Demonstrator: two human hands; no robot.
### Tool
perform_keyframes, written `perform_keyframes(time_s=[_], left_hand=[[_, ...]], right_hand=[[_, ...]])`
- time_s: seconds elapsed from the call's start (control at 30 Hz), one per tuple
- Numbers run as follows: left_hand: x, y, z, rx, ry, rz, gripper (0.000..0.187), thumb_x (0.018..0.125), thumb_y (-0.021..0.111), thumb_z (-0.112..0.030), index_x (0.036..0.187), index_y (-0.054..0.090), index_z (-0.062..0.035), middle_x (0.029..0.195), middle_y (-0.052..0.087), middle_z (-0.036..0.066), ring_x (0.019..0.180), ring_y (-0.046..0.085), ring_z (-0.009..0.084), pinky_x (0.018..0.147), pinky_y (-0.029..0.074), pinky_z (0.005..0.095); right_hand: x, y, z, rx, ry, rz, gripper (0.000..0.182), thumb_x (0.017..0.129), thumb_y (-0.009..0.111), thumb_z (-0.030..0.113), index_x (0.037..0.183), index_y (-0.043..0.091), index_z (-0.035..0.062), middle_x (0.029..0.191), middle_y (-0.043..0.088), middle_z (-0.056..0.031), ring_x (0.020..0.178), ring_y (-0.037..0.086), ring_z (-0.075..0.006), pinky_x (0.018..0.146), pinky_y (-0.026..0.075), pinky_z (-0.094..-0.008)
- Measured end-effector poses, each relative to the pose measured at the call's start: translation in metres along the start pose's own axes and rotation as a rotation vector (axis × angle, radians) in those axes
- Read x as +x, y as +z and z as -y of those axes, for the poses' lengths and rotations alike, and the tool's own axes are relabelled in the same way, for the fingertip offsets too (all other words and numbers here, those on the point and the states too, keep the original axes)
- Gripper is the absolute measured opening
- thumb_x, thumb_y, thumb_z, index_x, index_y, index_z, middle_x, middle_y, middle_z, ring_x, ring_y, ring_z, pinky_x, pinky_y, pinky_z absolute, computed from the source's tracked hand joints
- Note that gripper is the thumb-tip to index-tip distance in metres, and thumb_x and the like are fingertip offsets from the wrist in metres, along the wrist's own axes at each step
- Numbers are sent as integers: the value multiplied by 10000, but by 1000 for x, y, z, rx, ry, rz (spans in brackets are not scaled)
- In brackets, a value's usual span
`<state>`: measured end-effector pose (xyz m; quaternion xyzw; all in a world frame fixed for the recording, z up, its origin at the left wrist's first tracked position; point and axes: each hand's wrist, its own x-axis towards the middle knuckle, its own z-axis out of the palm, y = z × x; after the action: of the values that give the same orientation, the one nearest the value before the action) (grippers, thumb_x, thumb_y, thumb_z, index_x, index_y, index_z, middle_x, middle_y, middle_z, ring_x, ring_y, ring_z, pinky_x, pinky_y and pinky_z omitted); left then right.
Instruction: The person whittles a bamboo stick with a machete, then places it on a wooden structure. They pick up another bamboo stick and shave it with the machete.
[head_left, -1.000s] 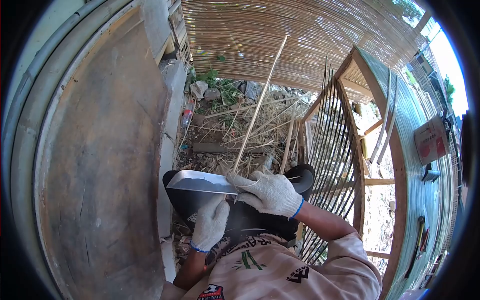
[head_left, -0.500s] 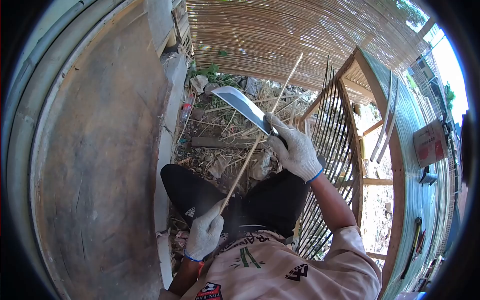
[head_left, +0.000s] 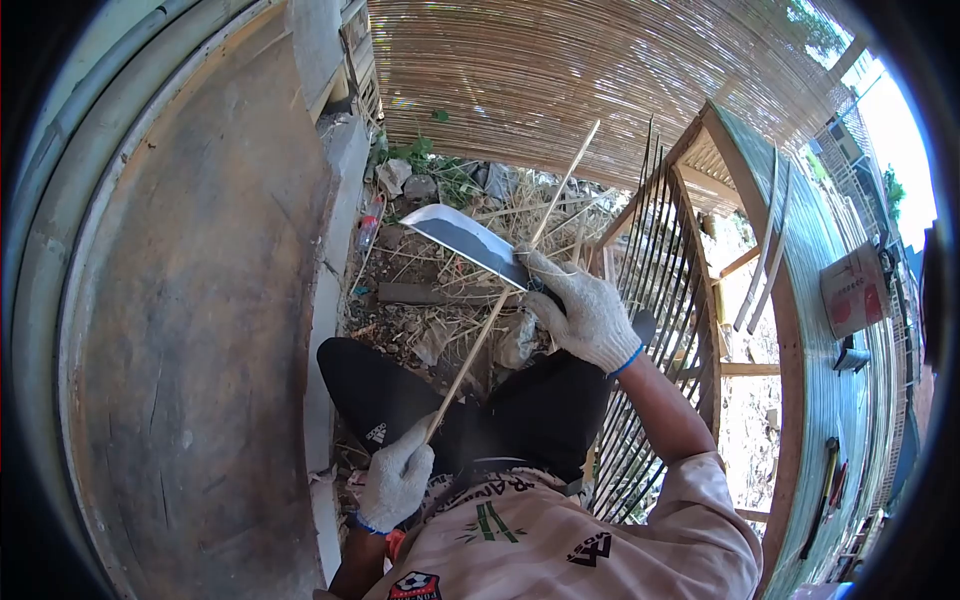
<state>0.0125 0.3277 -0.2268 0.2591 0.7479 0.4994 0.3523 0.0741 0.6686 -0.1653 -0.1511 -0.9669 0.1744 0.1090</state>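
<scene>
The stick (head_left: 466,374), slanted over the black trousers (head_left: 545,415), is gripped near its lower end by the left hand (head_left: 397,482); the knife (head_left: 462,241) is clasped in the right hand (head_left: 588,312), crossing it.

Green leaves (head_left: 417,155) sit beside pale stones (head_left: 393,177), near a bottle (head_left: 370,222).

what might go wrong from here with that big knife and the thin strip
The knife crosses the strip at the right hand; a slip toward the body might reach the left hand or the bent legs.

The strip looks thin, so a deep bite might snap it.

Its far end looks unsupported and might whip about.
</scene>
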Motion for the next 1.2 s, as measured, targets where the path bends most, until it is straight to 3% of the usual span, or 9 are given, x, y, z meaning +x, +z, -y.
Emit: perform_keyframes(time_s=[0.2, 0.27, 0.4, 0.53, 0.7, 0.8, 0.83, 1.1, 1.2], left_hand=[[-9, -2, 8, -48, -35, 24, 442, 1043, 538, -66, 1475, 600, 4, 931, 700, 141, 759, 557, 79, 699, 519, 293], [-13, -2, 5, -35, -12, -5, 431, 1043, 562, -79, 1460, 627, 4, 803, 587, -40, 683, 478, 20, 604, 420, 226], [-22, -7, 11, -58, -3, 5, 423, 1030, 558, -34, 1442, 618, 44, 820, 617, 52, 706, 510, 55, 637, 470, 258], [-46, -22, 33, 15, -85, 52, 406, 1025, 575, -37, 1416, 644, 49, 802, 597, 5, 712, 509, 39, 621, 443, 242], [-47, -17, 55, -73, -116, 49, 406, 1021, 567, -50, 1404, 655, 48, 770, 564, -29, 696, 492, 30, 601, 426, 237], [-46, -18, 64, -95, -93, 125, 425, 1041, 531, -117, 1425, 647, 23, 730, 560, -36, 636, 482, 32, 580, 411, 221], [-47, -20, 63, -180, -163, 168, 421, 1046, 528, -119, 1425, 644, 23, 733, 564, -33, 629, 483, 35, 576, 410, 222], [-23, -34, 51, -48, -238, 358, 451, 1059, 525, -148, 1472, 584, 22, 840, 702, 41, 730, 664, 91, 690, 556, 236], [16, -9, 18, 34, 45, 238, 495, 1065, 547, -190, 1507, 532, 32, 961, 746, 100, 802, 716, 133, 782, 610, 293]], right_hand=[[19, -9, -29, 113, 127, -91, 568, 1016, 666, 360, 1536, 562, 156, 1012, 747, -220, 946, 741, -419, 833, 573, -502], [26, -16, -35, 52, 178, -132, 541, 1025, 651, 333, 1531, 572, 158, 1068, 750, -237, 1010, 739, -417, 899, 569, -490], [36, -15, -62, 48, 85, -315, 524, 1040, 623, 303, 1535, 568, 142, 1064, 748, -237, 1043, 737, -396, 922, 561, -487], [49, -28, -101, 135, 271, -427, 532, 1074, 580, 326, 1572, 533, 145, 805, 694, -189, 699, 684, -254, 712, 527, -415], [32, -16, -109, 454, 403, -328, 601, 1086, 580, 434, 1504, 559, 3, 1221, 729, -185, 1127, 691, -279, 1045, 510, -399], [28, -18, -87, 734, 549, -153, 458, 1073, 606, 464, 1192, 702, 32, 767, 604, 20, 666, 572, -83, 601, 461, -269], [27, -17, -76, 884, 552, -180, 334, 1060, 644, 428, 1010, 670, 99, 658, 438, 101, 537, 397, -19, 484, 292, -243], [24, -11, -36, 1341, 530, -187, 225, 1045, 699, 308, 925, 608, 141, 628, 435, 114, 488, 357, -19, 445, 261, -238], [16, 5, -17, 1393, 498, -69, 224, 1048, 703, 291, 911, 676, 116, 616, 433, 115, 491, 359, -12, 443, 259, -234]])
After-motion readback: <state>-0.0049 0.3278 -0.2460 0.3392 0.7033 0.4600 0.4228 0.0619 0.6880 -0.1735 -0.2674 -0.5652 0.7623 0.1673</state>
